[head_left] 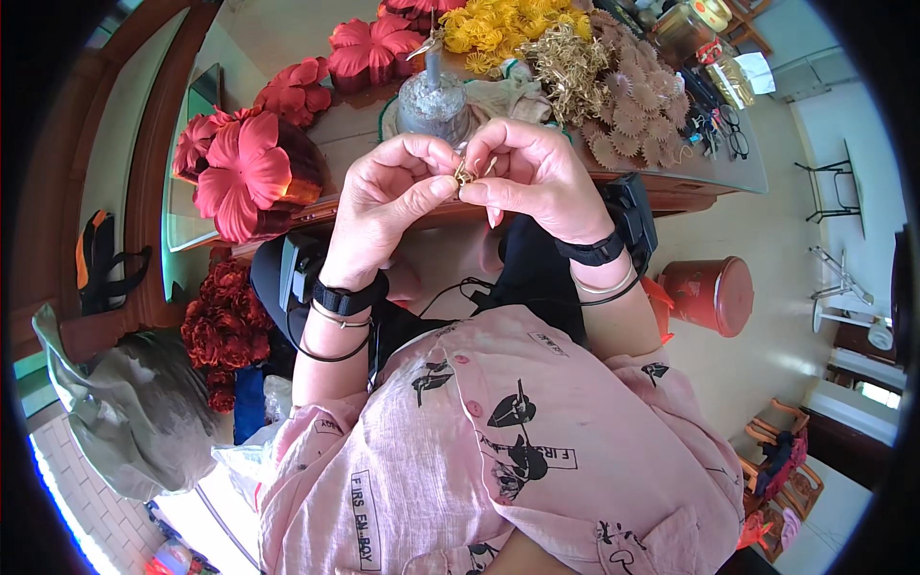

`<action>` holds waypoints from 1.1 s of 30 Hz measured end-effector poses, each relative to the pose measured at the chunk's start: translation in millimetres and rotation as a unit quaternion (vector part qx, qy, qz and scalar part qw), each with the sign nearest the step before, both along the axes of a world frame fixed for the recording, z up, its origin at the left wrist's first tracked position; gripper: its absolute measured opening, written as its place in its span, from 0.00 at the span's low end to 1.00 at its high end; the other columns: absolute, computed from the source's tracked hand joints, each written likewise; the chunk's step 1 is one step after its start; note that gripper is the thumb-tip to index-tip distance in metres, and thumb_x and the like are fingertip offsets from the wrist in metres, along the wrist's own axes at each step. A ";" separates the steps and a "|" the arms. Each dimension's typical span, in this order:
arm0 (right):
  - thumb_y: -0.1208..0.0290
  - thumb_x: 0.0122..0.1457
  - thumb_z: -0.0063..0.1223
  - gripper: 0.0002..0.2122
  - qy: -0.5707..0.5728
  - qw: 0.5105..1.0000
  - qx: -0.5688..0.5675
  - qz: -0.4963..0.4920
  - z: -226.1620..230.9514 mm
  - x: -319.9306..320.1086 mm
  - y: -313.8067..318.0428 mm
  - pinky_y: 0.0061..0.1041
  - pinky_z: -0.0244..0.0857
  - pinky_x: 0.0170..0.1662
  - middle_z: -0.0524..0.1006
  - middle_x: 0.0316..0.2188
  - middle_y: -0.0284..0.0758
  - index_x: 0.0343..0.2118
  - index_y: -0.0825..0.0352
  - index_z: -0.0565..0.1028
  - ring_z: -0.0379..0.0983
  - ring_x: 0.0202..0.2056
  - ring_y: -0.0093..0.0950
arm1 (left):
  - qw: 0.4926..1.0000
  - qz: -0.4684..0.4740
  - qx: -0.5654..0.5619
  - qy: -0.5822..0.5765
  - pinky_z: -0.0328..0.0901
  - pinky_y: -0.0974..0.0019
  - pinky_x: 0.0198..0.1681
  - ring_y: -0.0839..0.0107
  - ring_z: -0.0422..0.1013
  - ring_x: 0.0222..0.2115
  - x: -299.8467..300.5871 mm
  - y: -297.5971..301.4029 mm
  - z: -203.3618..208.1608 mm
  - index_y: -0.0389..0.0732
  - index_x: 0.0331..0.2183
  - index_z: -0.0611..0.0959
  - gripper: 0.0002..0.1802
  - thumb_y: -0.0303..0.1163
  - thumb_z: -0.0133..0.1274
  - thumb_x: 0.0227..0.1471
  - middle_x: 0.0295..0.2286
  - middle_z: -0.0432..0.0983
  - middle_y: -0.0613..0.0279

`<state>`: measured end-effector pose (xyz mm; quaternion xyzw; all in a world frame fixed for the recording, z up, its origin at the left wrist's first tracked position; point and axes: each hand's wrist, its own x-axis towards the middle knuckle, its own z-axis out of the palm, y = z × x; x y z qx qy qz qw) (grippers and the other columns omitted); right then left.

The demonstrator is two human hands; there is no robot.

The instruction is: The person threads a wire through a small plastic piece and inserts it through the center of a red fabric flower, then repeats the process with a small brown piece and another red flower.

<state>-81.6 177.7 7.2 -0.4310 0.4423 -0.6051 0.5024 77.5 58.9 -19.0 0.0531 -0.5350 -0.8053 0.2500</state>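
Observation:
Both my hands are raised over the near edge of the table, fingertips meeting. My left hand pinches a small gold, wiry piece between thumb and forefinger. From the other side my right hand pinches at the same piece, its fingers curled; the fingertips partly hide it. It resembles the bits in the tangled gold pile on the table. Just beyond my hands stands a grey metal stand with an upright post, on a pale cloth.
Stacks of red petal shapes line the table's left side. Yellow flower pieces and brown scalloped discs lie at the back. Glasses rest at the right edge. On the floor are a red bucket and dark red flowers.

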 end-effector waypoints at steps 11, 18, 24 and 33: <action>0.76 0.54 0.60 0.10 0.031 0.999 0.002 0.009 3.1 -5.6 1.2 0.15 0.69 0.30 0.73 0.34 0.31 0.37 0.71 0.72 0.72 0.30 0.16 | 0.998 -0.017 -0.023 0.052 0.65 0.71 0.46 0.77 0.70 0.39 -0.5 -3.3 -3.6 0.36 0.35 0.77 0.09 0.18 0.56 0.50 0.36 0.74 0.64; 0.79 0.54 0.59 0.09 0.063 0.998 -0.001 0.013 4.6 -6.4 2.4 0.15 0.70 0.30 0.73 0.36 0.32 0.36 0.71 0.72 0.72 0.31 0.15 | 0.998 -0.020 -0.020 0.051 0.65 0.73 0.44 0.78 0.69 0.37 -0.5 -2.8 -6.4 0.36 0.35 0.76 0.09 0.17 0.56 0.50 0.35 0.73 0.65; 0.81 0.54 0.59 0.08 0.072 0.997 0.001 0.013 4.1 -5.7 2.4 0.15 0.70 0.30 0.73 0.35 0.31 0.36 0.70 0.71 0.72 0.32 0.15 | 0.999 -0.050 0.014 0.017 0.65 0.73 0.44 0.79 0.69 0.36 1.8 -4.4 -0.4 0.34 0.39 0.76 0.12 0.18 0.56 0.50 0.35 0.73 0.66; 0.80 0.55 0.57 0.07 0.087 0.996 -0.036 0.002 0.3 -5.3 0.8 0.14 0.69 0.30 0.73 0.36 0.31 0.36 0.71 0.72 0.72 0.33 0.15 | 0.997 -0.071 0.026 -0.010 0.65 0.73 0.46 0.78 0.70 0.38 2.9 -9.2 3.7 0.33 0.40 0.77 0.12 0.19 0.57 0.50 0.35 0.74 0.65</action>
